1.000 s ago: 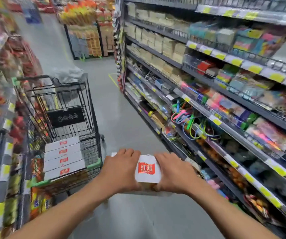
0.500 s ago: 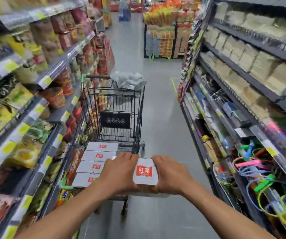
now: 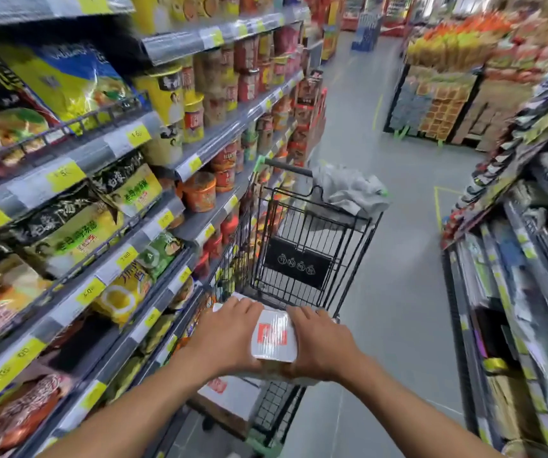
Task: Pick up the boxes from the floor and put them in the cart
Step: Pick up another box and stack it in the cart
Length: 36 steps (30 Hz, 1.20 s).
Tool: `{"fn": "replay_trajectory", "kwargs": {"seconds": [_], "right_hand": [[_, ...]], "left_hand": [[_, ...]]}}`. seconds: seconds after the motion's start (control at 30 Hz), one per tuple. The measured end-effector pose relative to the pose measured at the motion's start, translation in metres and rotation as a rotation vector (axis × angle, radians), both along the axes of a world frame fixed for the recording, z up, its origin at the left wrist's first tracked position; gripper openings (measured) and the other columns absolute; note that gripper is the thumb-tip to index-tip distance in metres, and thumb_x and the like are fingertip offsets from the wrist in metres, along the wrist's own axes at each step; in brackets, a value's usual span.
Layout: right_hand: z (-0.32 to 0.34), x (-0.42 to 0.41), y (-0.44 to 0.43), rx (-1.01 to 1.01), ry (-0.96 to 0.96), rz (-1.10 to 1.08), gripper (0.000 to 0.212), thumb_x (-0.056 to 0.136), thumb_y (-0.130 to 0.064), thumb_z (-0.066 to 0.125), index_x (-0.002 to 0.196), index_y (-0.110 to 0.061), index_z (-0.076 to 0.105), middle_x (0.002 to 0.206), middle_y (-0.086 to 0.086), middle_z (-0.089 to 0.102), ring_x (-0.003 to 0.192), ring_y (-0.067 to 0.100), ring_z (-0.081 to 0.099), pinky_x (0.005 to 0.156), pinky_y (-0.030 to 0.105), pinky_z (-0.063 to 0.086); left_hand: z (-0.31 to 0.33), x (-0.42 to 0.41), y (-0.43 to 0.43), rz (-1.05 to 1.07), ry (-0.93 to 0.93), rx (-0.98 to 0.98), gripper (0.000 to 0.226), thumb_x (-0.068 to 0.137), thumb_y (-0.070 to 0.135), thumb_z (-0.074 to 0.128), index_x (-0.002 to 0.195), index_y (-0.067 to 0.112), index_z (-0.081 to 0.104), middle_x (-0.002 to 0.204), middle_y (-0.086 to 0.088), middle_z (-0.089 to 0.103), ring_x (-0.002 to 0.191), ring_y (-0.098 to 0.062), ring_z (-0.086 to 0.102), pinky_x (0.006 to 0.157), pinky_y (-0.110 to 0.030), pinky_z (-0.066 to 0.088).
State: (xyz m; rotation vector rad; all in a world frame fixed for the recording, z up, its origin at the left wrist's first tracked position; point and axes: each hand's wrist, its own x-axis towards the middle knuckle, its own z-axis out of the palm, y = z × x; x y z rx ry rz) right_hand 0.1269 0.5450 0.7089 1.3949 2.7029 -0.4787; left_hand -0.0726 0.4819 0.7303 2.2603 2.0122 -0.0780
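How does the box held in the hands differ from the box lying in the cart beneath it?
The held box is gripped from both sides by the left hand and right hand, over the cart; the cart box lies in the basket, untouched. The held box shows its red label towards the camera; the cart box is largely hidden under the left wrist, its label only partly visible. Both are white with a red label.

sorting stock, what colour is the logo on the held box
Red, on a white box; head view.
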Motion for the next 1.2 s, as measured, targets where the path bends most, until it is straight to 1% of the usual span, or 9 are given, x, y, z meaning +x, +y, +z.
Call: {"fn": "replay_trajectory", "kwargs": {"seconds": [0.17,0.3,0.47,0.57,0.63,0.73,0.93,1.07,1.2], "right_hand": [[-0.019,-0.034,0.059,-0.018,-0.016,-0.017,0.096,0.059,-0.074,0.076,0.135,-0.037,0.031,0.125,-0.011,0.050,0.112,0.013,0.045,0.085,0.043,0.055],[-0.033,-0.050,0.101,-0.054,-0.007,-0.039,0.094,0.062,-0.064,0.082,0.136,-0.033,0.033,0.126,-0.008,0.050,0.113,0.014,0.045,0.089,0.039,0.053],[-0.053,-0.060,0.157,-0.115,-0.003,-0.076,0.096,0.066,-0.053,0.084,0.142,-0.030,0.030,0.128,-0.008,0.049,0.117,0.016,0.046,0.089,0.039,0.052],[-0.086,-0.063,0.198,-0.136,-0.002,-0.091,0.099,0.068,-0.054,0.083,0.145,-0.029,0.027,0.129,-0.007,0.048,0.112,0.013,0.043,0.089,0.038,0.054],[-0.111,-0.067,0.224,-0.163,0.014,-0.108,0.101,0.070,-0.055,0.081,0.149,-0.029,0.024,0.133,-0.005,0.048,0.117,0.016,0.044,0.092,0.041,0.054],[-0.162,-0.074,0.263,-0.192,0.042,-0.130,0.101,0.073,-0.059,0.077,0.153,-0.027,0.023,0.138,-0.001,0.047,0.123,0.021,0.046,0.093,0.042,0.054],[-0.284,-0.089,0.317,-0.231,0.010,-0.111,0.093,0.082,-0.058,0.073,0.150,-0.023,0.021,0.139,0.002,0.045,0.127,0.025,0.044,0.086,0.045,0.055],[-0.341,-0.099,0.324,-0.332,0.000,-0.118,0.101,0.076,-0.055,0.080,0.153,-0.023,0.022,0.141,0.004,0.047,0.126,0.026,0.045,0.094,0.049,0.053],[-0.381,-0.109,0.328,-0.455,-0.010,-0.100,0.107,0.070,-0.054,0.085,0.153,-0.023,0.024,0.137,0.006,0.052,0.120,0.026,0.049,0.099,0.042,0.048]], "left_hand": [[-0.013,-0.036,0.061,-0.020,0.015,-0.046,0.099,0.067,0.084,0.062,0.140,0.024,0.034,0.133,0.003,0.047,0.120,-0.021,0.044,0.083,-0.041,0.047],[-0.031,-0.053,0.112,-0.048,0.005,-0.067,0.093,0.067,0.077,0.068,0.137,0.026,0.035,0.129,0.003,0.048,0.116,-0.020,0.045,0.078,-0.041,0.047],[-0.067,-0.065,0.176,-0.045,0.017,-0.089,0.100,0.068,0.069,0.076,0.144,0.025,0.028,0.143,0.004,0.043,0.131,-0.021,0.037,0.084,-0.050,0.050],[-0.097,-0.065,0.223,-0.043,0.070,-0.132,0.105,0.071,0.064,0.078,0.150,0.023,0.022,0.155,0.003,0.031,0.146,-0.025,0.023,0.099,-0.057,0.044],[-0.121,-0.066,0.254,-0.040,0.116,-0.178,0.108,0.074,0.057,0.081,0.153,0.021,0.018,0.160,0.001,0.025,0.151,-0.028,0.017,0.105,-0.062,0.040],[-0.167,-0.071,0.299,-0.017,0.162,-0.227,0.103,0.077,0.051,0.080,0.154,0.023,0.018,0.163,0.001,0.023,0.152,-0.029,0.017,0.104,-0.064,0.040],[-0.279,-0.082,0.348,0.004,0.207,-0.347,0.101,0.082,0.053,0.075,0.156,0.022,0.014,0.159,0.001,0.028,0.149,-0.026,0.024,0.090,-0.049,0.051],[-0.335,-0.094,0.364,-0.018,0.208,-0.454,0.100,0.087,0.047,0.072,0.160,0.023,0.006,0.166,0.000,0.019,0.153,-0.027,0.015,0.100,-0.057,0.047],[-0.377,-0.113,0.373,-0.091,0.192,-0.536,0.108,0.081,0.054,0.077,0.160,0.025,0.009,0.166,0.000,0.021,0.152,-0.030,0.019,0.100,-0.059,0.049]]}}
